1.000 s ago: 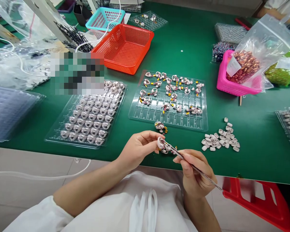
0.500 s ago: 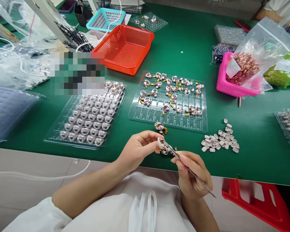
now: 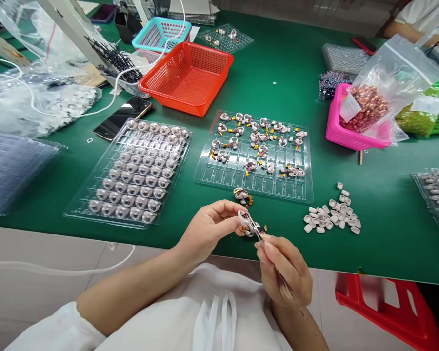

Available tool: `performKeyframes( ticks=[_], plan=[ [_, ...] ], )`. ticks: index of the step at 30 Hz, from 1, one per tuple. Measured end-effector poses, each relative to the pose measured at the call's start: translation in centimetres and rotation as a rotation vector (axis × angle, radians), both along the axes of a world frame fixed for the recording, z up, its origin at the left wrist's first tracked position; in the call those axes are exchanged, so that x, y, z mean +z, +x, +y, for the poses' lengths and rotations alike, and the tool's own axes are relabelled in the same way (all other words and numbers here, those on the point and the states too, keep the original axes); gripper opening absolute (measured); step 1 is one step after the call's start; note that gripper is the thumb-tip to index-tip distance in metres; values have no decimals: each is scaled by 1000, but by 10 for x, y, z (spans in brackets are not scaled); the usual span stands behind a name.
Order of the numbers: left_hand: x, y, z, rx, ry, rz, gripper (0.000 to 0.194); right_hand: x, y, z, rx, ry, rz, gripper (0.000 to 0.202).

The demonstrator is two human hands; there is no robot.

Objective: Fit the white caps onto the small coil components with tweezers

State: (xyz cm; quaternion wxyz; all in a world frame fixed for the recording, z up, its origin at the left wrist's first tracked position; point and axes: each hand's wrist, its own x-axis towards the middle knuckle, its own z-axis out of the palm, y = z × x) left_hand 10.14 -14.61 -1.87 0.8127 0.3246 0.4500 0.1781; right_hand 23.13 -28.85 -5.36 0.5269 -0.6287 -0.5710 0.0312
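Between its thumb and fingers, my left hand (image 3: 208, 226) pinches a small white ring-shaped part (image 3: 242, 217) near the table's front edge. My right hand (image 3: 287, 270) grips metal tweezers (image 3: 259, 233), whose tips meet the white part. Behind and below lie more white parts with yellow pieces (image 3: 249, 229), partly hidden by fingers and tweezers. A small cluster of similar parts (image 3: 243, 195) sits just beyond my left fingertips. Farther back, a clear plastic tray (image 3: 223, 178) carries several such parts with fine dark wires and yellow tabs.
Left stands a clear tray of rounded silvery-white pieces (image 3: 133, 189), beside a phone (image 3: 122, 117). Small white caps (image 3: 332, 212) are heaped at right. A red basket (image 3: 190, 100), a blue basket (image 3: 161, 34) and a pink basket (image 3: 354, 139) stand farther back. A red stool (image 3: 391, 302) is below.
My right hand has shifted slightly left and turned, so the tweezers stand steeper against the white part. My left hand keeps its pinch nearly in place.
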Motion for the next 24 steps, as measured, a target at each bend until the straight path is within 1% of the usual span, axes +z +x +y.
performKeyframes(
  ticks=[4, 7, 12, 15, 19, 24],
  plan=[
    [-1, 0, -1, 4, -7, -2, 15, -2, -4, 1, -50, -1, 49, 44],
    [-1, 0, 0, -1, 9, 1, 12, -3, -5, 3, -52, 19, 111, 42],
    [0, 0, 1, -17, 57, 43, 8, -1, -7, 7, -47, 33, 260, 43],
    [1, 0, 2, -24, 74, 50, 7, -2, -8, 10, -66, 34, 377, 39],
    [0, 0, 2, -30, 67, 82, 10, -6, -8, 12, -71, 11, 530, 33],
    [-1, -1, 2, -35, 61, 74, 10, -7, -6, 12, -50, -43, 572, 28]
  ],
)
